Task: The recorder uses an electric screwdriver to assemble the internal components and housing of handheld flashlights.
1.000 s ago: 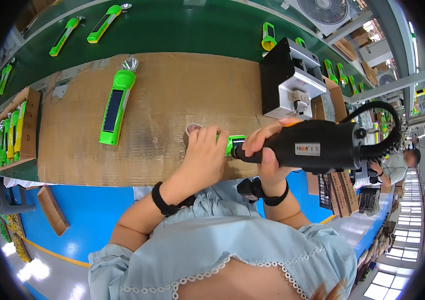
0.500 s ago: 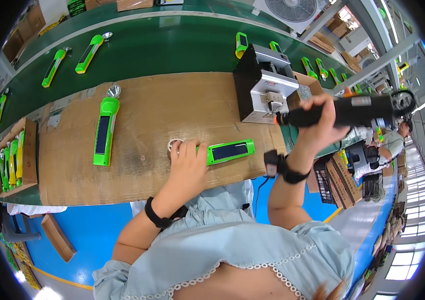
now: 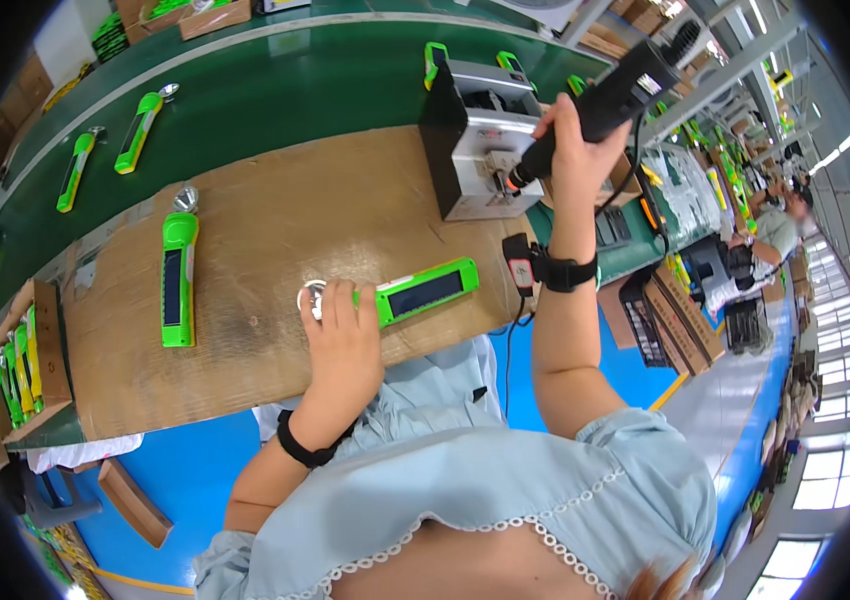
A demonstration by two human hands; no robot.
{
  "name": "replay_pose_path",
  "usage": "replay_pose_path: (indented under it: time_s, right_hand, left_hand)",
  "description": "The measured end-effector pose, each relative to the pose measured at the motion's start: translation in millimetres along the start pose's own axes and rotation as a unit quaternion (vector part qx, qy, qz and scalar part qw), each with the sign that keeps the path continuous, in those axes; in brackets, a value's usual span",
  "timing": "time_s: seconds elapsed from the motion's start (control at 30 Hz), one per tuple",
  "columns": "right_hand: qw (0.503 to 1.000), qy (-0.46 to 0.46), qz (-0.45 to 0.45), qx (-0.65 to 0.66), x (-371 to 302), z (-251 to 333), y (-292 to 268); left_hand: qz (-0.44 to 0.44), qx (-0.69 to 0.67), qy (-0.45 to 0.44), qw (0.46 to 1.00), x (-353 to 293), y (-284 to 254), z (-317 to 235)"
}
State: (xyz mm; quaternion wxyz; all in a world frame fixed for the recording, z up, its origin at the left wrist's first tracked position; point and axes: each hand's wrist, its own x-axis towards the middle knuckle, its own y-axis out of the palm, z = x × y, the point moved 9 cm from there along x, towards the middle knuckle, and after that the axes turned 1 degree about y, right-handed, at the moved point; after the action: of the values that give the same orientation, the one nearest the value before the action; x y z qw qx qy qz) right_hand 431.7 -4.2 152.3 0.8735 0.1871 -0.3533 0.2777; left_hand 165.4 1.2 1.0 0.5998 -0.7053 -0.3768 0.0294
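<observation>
My left hand (image 3: 343, 330) is closed over the head end of a green flashlight (image 3: 430, 291) with a dark solar panel, lying on the cardboard sheet. Its silvery head shows at my fingertips; the neck is hidden under them. In my right hand (image 3: 585, 155) is a black electric screwdriver (image 3: 628, 95), tilted with its tip down to the left. That tip is at the front of a black and silver screw feeder (image 3: 480, 135); whether it touches cannot be told. A second green flashlight (image 3: 178, 275), its silvery head uncovered, lies on the cardboard to the left.
Cardboard (image 3: 275, 210) covers the near worktop. Beyond it, a green conveyor belt (image 3: 325, 80) carries several flashlights. A carton (image 3: 53, 335) of flashlights stands at the left edge. Behind my right forearm are a small box and a cable. Another person (image 3: 770, 235) is at the far right.
My right hand has swung the screwdriver from a nearly level pose to a steeper one, its tip moving to the feeder's front. My left hand stays on the flashlight. The view has shifted slightly.
</observation>
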Motion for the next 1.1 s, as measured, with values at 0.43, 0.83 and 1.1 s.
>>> replay_pose_path:
  time_s: [0.43,0.83,1.1]
  right_hand:
    - [0.955,0.090,0.117,0.258,-91,57,42]
    - [0.934,0.115,0.184,0.284,-119,62,83]
    - [0.938,0.125,0.181,0.269,-125,57,92]
  left_hand:
    - [0.009,-0.015,-0.026,1.000,1,3,7]
    - [0.004,-0.031,-0.028,0.999,-1,0,10]
    - [0.002,-0.038,-0.016,0.999,0,2,10]
